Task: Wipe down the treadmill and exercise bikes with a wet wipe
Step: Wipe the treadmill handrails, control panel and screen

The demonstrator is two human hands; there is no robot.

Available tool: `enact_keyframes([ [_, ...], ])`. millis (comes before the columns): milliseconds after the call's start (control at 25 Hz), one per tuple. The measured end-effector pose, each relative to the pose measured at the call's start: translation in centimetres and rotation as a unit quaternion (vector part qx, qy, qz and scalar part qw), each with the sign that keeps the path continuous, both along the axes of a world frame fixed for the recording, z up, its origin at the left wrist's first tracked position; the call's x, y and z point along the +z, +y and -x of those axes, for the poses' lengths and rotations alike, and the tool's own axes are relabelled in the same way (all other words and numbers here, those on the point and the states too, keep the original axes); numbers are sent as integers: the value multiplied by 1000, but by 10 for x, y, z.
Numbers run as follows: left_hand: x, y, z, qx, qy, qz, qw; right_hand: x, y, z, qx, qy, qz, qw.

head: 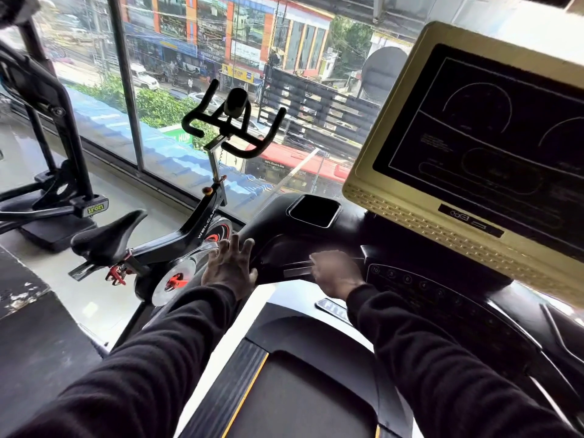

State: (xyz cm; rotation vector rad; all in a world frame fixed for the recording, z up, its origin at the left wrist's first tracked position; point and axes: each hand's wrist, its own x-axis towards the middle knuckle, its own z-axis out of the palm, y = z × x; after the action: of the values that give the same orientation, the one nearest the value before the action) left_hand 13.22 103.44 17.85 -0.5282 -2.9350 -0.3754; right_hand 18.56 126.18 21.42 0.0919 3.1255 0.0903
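I stand on a black treadmill [303, 384] facing its console [284, 229], which carries a gold-framed dark screen [480, 147]. My left hand [230, 267] lies flat with spread fingers on the console's left end. My right hand [335, 273] is blurred by motion on the console's front ledge, beside the button panel [420, 289]; a pale patch shows at its fingertips, and I cannot tell whether it is a wet wipe. A black exercise bike [189, 235] with red trim stands to the left, by the window.
A cup-holder recess [314, 210] sits on top of the console. Another black machine [53, 184] stands at the far left on the pale floor. Floor-to-ceiling glass [177, 90] runs right behind the bike and treadmill.
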Motion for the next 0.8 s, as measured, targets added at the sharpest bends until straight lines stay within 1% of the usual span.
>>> enact_keyframes([
  [40, 0, 0, 0, 0, 1, 1, 1000, 1, 0, 1, -28, 3, -16, 999],
  [80, 0, 0, 0, 0, 0, 0, 1000, 1, -2, 2, -34, 5, -29, 999],
  [200, 0, 0, -1, 2, 2, -4, 1000, -4, -13, -1, 53, -12, 0, 999],
  [240, 0, 0, 0, 2, 1, 0, 1000, -3, -13, 0, 51, -14, 12, 999],
  [320, -1, 0, 0, 3, -1, 7, 1000, 1, -13, 3, -11, -1, -1, 1000],
  [360, -1, 1, 1, 3, -2, 7, 1000, 0, -16, 5, -24, 3, -17, 1000],
  [400, -1, 1, 1, 2, -3, 4, 1000, -2, -20, 5, -9, 0, -25, 1000],
  [480, 0, 1, 1, 2, -3, 2, 1000, -9, -28, 3, 54, -17, -5, 998],
  [520, -1, 0, 1, 2, -2, 1, 1000, -10, -29, 4, 57, -17, 4, 998],
  [640, -1, 1, 1, 3, -4, 4, 1000, -8, -32, 9, -13, 4, -27, 1000],
  [680, -1, 1, 1, 4, -9, 6, 1000, -9, -37, 10, 1, 1, -33, 999],
  [760, 0, 2, 1, 5, -15, 9, 1000, -13, -45, 8, 75, -15, -14, 997],
  [800, 0, 1, 2, 5, -14, 8, 1000, -12, -45, 9, 85, -15, 0, 996],
])
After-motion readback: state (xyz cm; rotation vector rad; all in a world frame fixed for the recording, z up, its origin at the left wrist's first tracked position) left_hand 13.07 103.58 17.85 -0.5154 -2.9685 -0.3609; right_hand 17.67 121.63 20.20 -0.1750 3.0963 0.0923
